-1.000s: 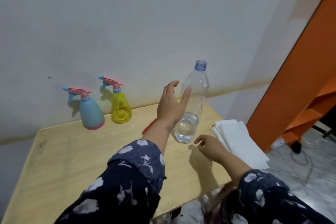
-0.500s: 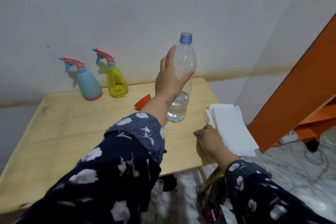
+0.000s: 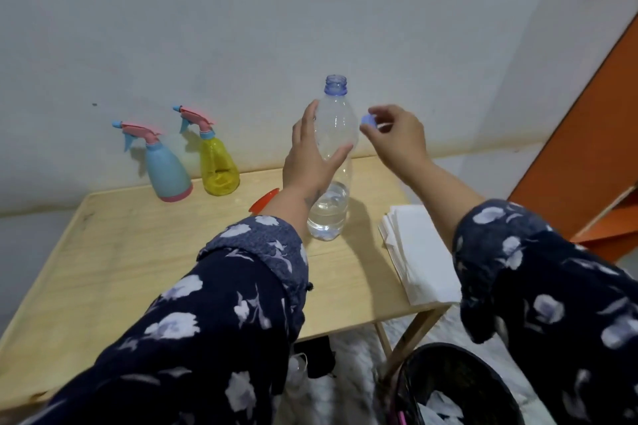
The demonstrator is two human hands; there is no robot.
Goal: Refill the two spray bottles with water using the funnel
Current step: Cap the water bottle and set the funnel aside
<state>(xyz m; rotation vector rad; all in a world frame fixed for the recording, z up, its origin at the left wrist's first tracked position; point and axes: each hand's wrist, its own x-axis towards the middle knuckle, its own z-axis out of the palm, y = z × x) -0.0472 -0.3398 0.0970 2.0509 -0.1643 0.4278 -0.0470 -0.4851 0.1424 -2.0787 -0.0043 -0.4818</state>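
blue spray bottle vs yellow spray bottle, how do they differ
The blue spray bottle has an opaque body with a pink band at its base; the yellow spray bottle is see-through with no band. The blue one stands further left and nearer the camera; the yellow one sits closer to the wall. Both stand upright on the table, untouched, with pink trigger heads on and blue nozzles pointing left.

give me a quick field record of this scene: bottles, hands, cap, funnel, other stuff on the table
water bottle: clear, upright on the table, uncapped, a little water at the bottom
left hand: curled round the water bottle's side
right hand: pinches the blue cap beside the bottle's shoulder
spray bottles: blue one and yellow one, by the wall, heads on
funnel: orange, partly hidden behind the left wrist
paper stack: white, at the table's right edge
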